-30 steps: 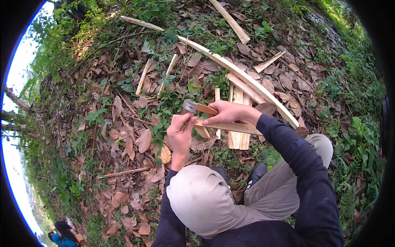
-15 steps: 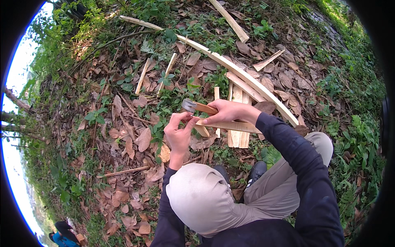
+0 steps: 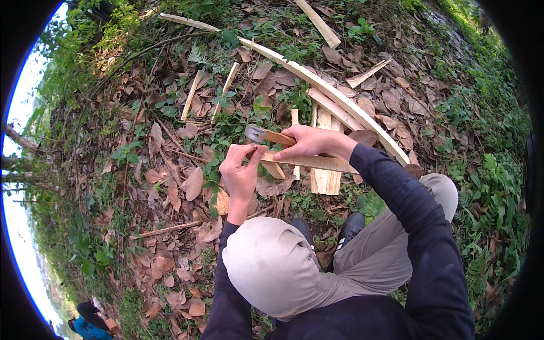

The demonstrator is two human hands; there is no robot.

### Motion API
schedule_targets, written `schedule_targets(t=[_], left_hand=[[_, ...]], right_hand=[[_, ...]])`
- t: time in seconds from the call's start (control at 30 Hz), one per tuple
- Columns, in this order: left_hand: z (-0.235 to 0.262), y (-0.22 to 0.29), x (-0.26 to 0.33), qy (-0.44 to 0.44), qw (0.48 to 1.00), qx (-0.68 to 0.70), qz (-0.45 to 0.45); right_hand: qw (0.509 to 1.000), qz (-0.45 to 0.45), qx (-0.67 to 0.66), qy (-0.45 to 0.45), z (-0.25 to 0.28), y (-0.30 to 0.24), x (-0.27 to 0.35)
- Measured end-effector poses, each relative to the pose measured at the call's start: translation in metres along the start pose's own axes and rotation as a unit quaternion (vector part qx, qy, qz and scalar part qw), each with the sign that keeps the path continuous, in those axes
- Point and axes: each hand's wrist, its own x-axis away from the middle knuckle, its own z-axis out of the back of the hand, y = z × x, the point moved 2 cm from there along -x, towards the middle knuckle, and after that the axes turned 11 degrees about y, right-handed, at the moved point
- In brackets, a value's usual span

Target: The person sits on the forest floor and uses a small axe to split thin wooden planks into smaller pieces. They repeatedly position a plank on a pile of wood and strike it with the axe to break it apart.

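My right hand (image 3: 314,141) grips a hammer by its wooden handle (image 3: 279,137), and its thumb presses on a pale wooden strip (image 3: 317,162). The grey metal hammer head (image 3: 255,134) points left, just above my left fingertips. My left hand (image 3: 239,173) is closed in a pinch at the left end of the strip. Something tiny seems to be between its thumb and forefinger, too small to make out. Below the strip, a short wood piece (image 3: 274,169) angles down toward the ground.
Flat boards (image 3: 326,180) lie in front of my feet. A long notched wooden strip (image 3: 334,93) crosses the leaf-covered ground beyond them. Thin sticks (image 3: 191,95) and a wood offcut (image 3: 368,73) lie further off. Another person (image 3: 90,324) is at the lower left.
My left fingers have shifted slightly up against the strip's end, below the hammer head. Both hands keep their grips, and the whole view has moved a little.
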Motion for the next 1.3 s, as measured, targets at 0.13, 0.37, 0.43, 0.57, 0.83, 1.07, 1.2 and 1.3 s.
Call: schedule_targets(t=[0.13,0.37,0.43,0.57,0.83,1.07,1.2,1.3], left_hand=[[0.0,0.002,-0.001,0.003,0.999,-0.028,-0.04],[0.0,0.004,0.002,0.007,0.999,-0.023,-0.049],[-0.001,0.004,0.003,0.007,0.998,-0.017,-0.052],[-0.004,0.005,0.005,0.004,0.998,-0.019,-0.06],[-0.008,-0.001,0.017,0.04,0.995,-0.038,-0.082],[-0.014,0.001,0.027,0.112,0.991,-0.038,-0.056],[-0.016,0.004,0.03,0.134,0.986,-0.066,-0.073],[-0.018,0.002,0.03,0.139,0.989,-0.045,-0.04]], right_hand=[[1.0,-0.001,-0.014,-0.003,0.0,0.003,0.0],[1.0,-0.015,-0.022,-0.01,-0.001,0.001,0.002],[1.0,-0.009,-0.011,-0.007,0.0,0.002,0.002],[1.0,0.007,-0.003,0.003,0.001,0.008,0.0],[1.0,-0.017,-0.017,-0.012,-0.001,-0.002,0.003],[1.0,-0.015,-0.014,-0.011,-0.001,-0.003,0.003],[1.0,-0.014,0.004,-0.007,-0.001,-0.004,0.002],[0.998,0.017,0.051,0.012,-0.001,-0.003,0.0]])
